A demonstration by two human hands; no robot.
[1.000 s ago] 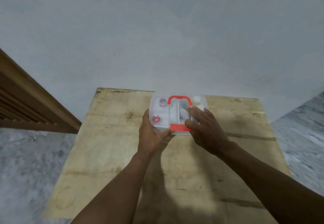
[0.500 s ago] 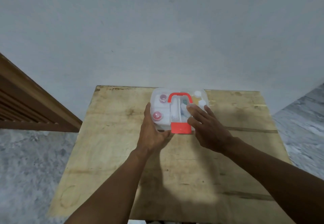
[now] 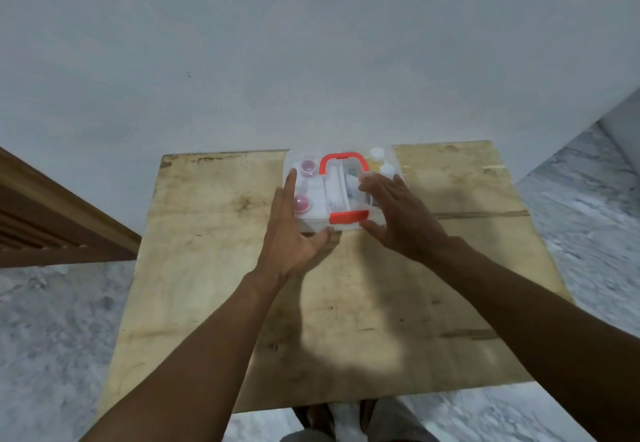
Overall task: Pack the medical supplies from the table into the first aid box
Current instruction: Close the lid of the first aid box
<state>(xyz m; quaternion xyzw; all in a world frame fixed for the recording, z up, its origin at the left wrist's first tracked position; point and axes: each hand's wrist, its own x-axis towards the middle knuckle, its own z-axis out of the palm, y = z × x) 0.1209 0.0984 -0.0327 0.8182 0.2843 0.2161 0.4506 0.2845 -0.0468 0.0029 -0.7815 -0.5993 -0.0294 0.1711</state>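
The left hand (image 3: 290, 233) has its fingers (image 3: 289, 182) straight and held together, laid along the left side of the first aid box (image 3: 341, 192), with the thumb spread out under the box's near edge. The right hand (image 3: 398, 214) lies palm down with its fingers loosely spread over the right part of the lid, thumb at the near right corner beside the red latch (image 3: 349, 216). Neither hand closes around anything.

The box is clear plastic with rounded corners, lid closed. A red handle (image 3: 343, 163) lies flat across the lid's middle, and the red latch sits on the near face. Through the plastic show two pink-capped round containers (image 3: 302, 203) on the left, white packets in the centre, and two white-capped bottles (image 3: 376, 154) at the far right.

The box rests on the far middle of the worn wooden bench (image 3: 221, 268), against a pale wall (image 3: 311, 60). Grey marbled floor (image 3: 52, 337) flanks the bench.
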